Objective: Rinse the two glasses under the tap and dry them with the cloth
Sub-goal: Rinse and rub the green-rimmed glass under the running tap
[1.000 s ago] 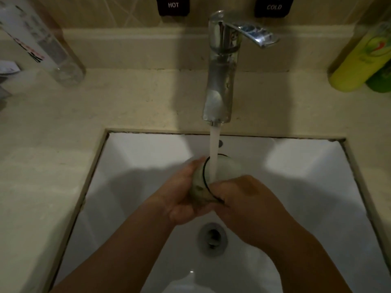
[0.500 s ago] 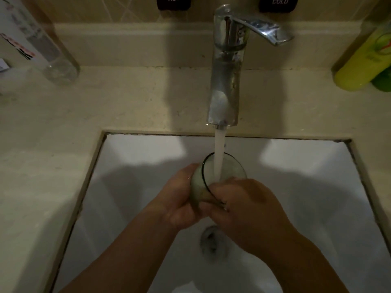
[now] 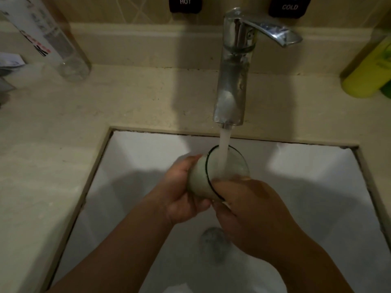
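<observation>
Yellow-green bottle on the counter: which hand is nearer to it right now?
Right. The right hand grips the glass on the side toward the yellow-green bottle; the left hand holds the glass's far side, farther away.

Head camera looks steeply down, close over the sink (image 3: 135, 157) and tap (image 3: 231, 81).

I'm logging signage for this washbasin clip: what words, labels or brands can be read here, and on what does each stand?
"HOT": white letters on the dark tag on the wall, left of the tap.
"COLD": white letters on the dark tag on the wall, right of the tap.
Clear bottle, far left: red and black print, too blurred to read.
Yellow-green bottle, far right: label too blurred to read.
</observation>
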